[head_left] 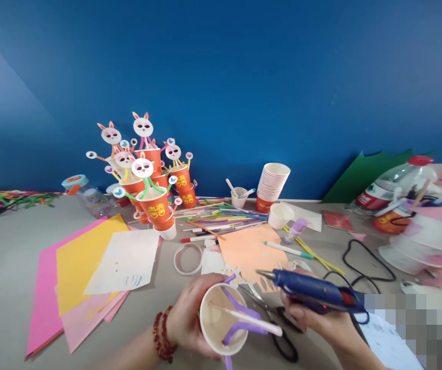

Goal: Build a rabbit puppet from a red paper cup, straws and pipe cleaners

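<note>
My left hand [190,318] is wrapped round a paper cup [210,329], its open mouth tilted toward me. Purple pipe cleaners [240,303] are attached at the cup's inside and rim, and a pale stick with a white end [259,319] juts out of it. In my right hand [306,313] is a dark blue hot glue gun [313,292], its metal nozzle pointing left above the cup's far side. Black-handled scissors [282,339] lie on the table between the two hands, partly covered by the cup and the right hand.
Red cups with rabbit faces [155,205] stand stacked at back left. Coloured paper [78,267] lies at left, a tape roll [188,258] nearer the middle. Behind are markers [221,221], a cup stack [273,185] and a glue stick [296,229]. A black cord [375,277] loops at right.
</note>
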The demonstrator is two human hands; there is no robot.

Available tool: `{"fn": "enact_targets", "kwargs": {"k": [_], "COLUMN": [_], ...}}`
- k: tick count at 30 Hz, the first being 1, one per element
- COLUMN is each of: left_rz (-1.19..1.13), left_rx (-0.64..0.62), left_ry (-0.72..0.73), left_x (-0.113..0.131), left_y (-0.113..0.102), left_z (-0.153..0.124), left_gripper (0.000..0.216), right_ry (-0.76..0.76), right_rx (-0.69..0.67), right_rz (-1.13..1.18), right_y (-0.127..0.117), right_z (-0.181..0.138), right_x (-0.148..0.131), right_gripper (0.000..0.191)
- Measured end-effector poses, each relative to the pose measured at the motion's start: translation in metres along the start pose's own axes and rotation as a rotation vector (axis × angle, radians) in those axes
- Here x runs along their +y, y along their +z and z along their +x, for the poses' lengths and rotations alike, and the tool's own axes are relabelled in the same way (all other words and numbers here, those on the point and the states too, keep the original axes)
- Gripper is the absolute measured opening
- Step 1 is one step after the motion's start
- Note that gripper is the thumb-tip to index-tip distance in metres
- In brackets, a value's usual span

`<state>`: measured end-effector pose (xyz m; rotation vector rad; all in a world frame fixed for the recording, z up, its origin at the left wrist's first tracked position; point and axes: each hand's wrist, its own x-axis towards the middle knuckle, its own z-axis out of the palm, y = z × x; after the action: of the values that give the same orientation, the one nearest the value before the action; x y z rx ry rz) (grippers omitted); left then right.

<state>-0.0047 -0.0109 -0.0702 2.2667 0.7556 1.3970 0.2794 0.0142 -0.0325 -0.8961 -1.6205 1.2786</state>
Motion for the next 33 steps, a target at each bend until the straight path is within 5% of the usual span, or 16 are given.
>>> {"fn": "enact_targets", "kwargs": {"k": [4,9,33], "left_rz": [-0.097,-0.182,-0.351], "left_rx": [-0.048,-0.126,-0.174], "left_ry": [-0.034,-0.017,-0.097], "left_x": [0.002,0.011,0.011], "left_y": [0.008,0.012,0.028], "left_z": [0.001,0.009,0.005], "left_gripper": [0.111,0.102,0.093], "right_ry": [0.172,0.238,0.042], "right_rx": [0.139,0.062,0.094], "right_rz": [0.096,0.141,-0.002], "right_y": [0.015,0.032,0.047], "right_z": [-0.001,0.004,0.001], "right_x": [0.011,-0.003,-0.001], "right_gripper": [0.036,0.034,0.02]}}
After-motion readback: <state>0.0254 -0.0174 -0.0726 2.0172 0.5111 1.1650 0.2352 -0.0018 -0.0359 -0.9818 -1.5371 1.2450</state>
